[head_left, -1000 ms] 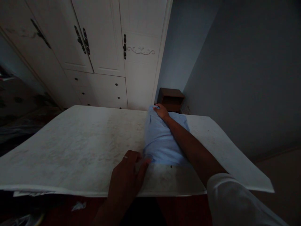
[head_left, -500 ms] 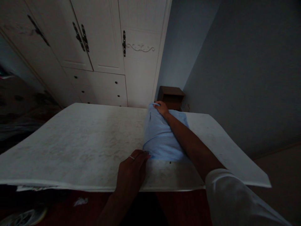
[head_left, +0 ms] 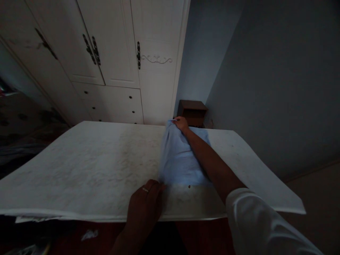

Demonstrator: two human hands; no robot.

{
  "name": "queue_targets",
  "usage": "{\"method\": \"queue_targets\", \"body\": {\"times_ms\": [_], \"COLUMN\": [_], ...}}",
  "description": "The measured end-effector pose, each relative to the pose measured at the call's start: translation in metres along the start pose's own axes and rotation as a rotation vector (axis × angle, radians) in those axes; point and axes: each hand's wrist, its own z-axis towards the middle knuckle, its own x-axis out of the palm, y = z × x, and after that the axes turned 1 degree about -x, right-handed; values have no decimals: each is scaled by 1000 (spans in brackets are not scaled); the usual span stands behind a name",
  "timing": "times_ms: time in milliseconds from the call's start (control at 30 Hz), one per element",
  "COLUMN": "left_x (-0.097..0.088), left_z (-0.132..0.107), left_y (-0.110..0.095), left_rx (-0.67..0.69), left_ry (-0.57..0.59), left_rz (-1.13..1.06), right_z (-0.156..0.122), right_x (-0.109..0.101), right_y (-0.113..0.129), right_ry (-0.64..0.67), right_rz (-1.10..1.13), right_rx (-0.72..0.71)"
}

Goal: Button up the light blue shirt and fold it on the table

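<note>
A light blue cloth garment lies folded on the white tabletop, right of the middle; its exact kind does not show. At its far left corner, my right hand pinches the edge and holds it a little above the table. The forearm crosses over the garment and hides part of its right side. My left hand, with a ring on one finger, has its fingertips closed at the near left corner of the cloth. The cloth's left edge runs between both hands and is slightly blurred.
Behind the table stands a white wardrobe with dark handles and drawers. A brown bedside cabinet is at the back, next to the grey wall. A small dark speck lies near the cloth. Under the table, the floor is red.
Both hands have shifted slightly left with the garment's left edge, and my left hand sits a little nearer to me. The whole view has tilted slightly.
</note>
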Motion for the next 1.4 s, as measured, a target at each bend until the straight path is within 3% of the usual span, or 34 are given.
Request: {"method": "queue_targets", "body": {"times_ms": [133,267,367,500,600,700,967,1067,1267,1400], "left_x": [-1,-5,-6,3,12,16,14,7,-3,11], "left_z": [3,12,23,36,39,38,37,40,68,91], "left_y": [0,-6,-9,-9,-2,4,-1,-6,-26,-42], "left_rx": [-22,-49,78,295,384,416,398,333,266,349], "left_ry": [18,-55,-92,-8,39,73,91,126,250,388], "left_rz": [32,89,185,209,204,183,87,39,54,0], "right_z": [-7,-9,-10,-20,-28,-29,-25,-32,-72,-113], "right_x": [-11,-47,-82,-112,-117,-120,-125,-123,-142,-164], "right_y": [8,7,-3,-13,-14,-15,-27,-26,-24,-21], "right_ry": [105,191,221,374,443,391,275,236,198,395], "right_rz": [18,1,-82,-210,-268,-297,-312,-324,-363,-237], "right_rx": [-71,-118,-107,-92,-105,-115,-60,-57,9,241]}}
